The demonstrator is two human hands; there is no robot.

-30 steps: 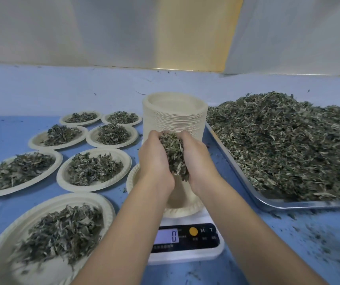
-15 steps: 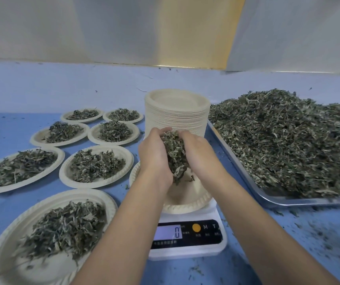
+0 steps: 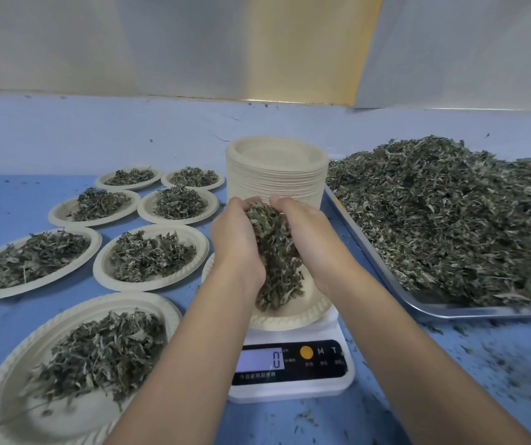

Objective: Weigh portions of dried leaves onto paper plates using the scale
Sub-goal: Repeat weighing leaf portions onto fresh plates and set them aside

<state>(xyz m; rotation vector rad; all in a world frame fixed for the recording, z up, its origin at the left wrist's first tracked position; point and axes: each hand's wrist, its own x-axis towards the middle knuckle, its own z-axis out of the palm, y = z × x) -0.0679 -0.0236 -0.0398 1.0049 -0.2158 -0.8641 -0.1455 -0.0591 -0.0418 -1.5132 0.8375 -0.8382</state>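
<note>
on the blue table [image 3: 7, 200], left of the scale [image 3: 293, 388], seven paper plates [image 3: 203, 245] are seen already filled with dried leaves. an eighth paper plate [image 3: 289, 320] is set on the scale, and its portion is judged not yet weighed: the display [image 3: 259, 359] reads 0. a clump of dried leaves [image 3: 272, 248] is held over that plate, pressed between the left hand [image 3: 235, 242] and the right hand [image 3: 309, 239], both cupped with fingers curled round it. its lower end hangs down into the plate, though whether it touches cannot be told. much is judged left to do: a tall stack of empty paper plates [image 3: 277, 178] is stood just behind the hands, and a large heap of leaves [image 3: 450, 213] is piled on the metal tray [image 3: 469, 311] at the right. the leaves are seen as dry, crumpled, grey-green flakes with thin stems, loosely tangled. crumbs [image 3: 498, 358] are scattered on the table near the tray.
</note>
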